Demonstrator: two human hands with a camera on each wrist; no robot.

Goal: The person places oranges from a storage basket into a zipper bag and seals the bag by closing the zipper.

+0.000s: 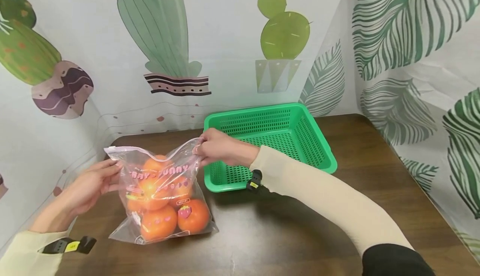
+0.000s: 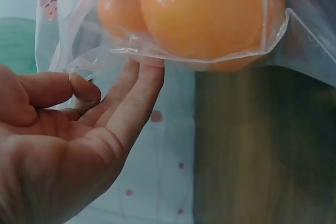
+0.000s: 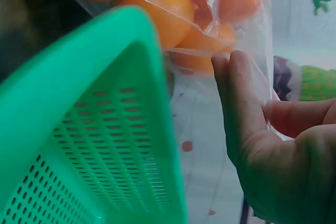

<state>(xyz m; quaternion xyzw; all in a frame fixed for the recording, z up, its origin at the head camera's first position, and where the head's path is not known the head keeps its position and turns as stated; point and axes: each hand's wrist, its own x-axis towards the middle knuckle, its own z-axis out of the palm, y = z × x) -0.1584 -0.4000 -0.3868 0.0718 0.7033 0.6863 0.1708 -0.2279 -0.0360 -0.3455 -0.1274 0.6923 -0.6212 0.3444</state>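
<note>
**Oranges could spill if our grip on the bag slips**

Oranges (image 1: 165, 209) sit piled inside a clear zip bag (image 1: 161, 192) that stands on the dark wooden counter (image 1: 285, 234), at about 9 o'clock from the green basket (image 1: 311, 142). We hold the bag by its top edge from both sides. Our right hand (image 1: 219, 146) pinches the upper right corner of the bag mouth between thumb and fingers. Our left hand (image 1: 91, 184) meets the left edge with fingers mostly extended; the left wrist view shows the fingertips (image 2: 144, 72) against the plastic, with the thumb bent near it, and we cannot tell whether it truly grips the film.

The risks, as we judge them:

- The plastic looks thin and slick, so a light pinch may slide off and let the mouth sag.
- The fruit looks heavy for the film. If we pull the two sides unevenly, the bag may tip toward 6 o'clock and the oranges would roll across the counter.
- The basket rim lies just beside our right wrist, at roughly 3 o'clock from the bag, so a wide pull could knock it.
</note>
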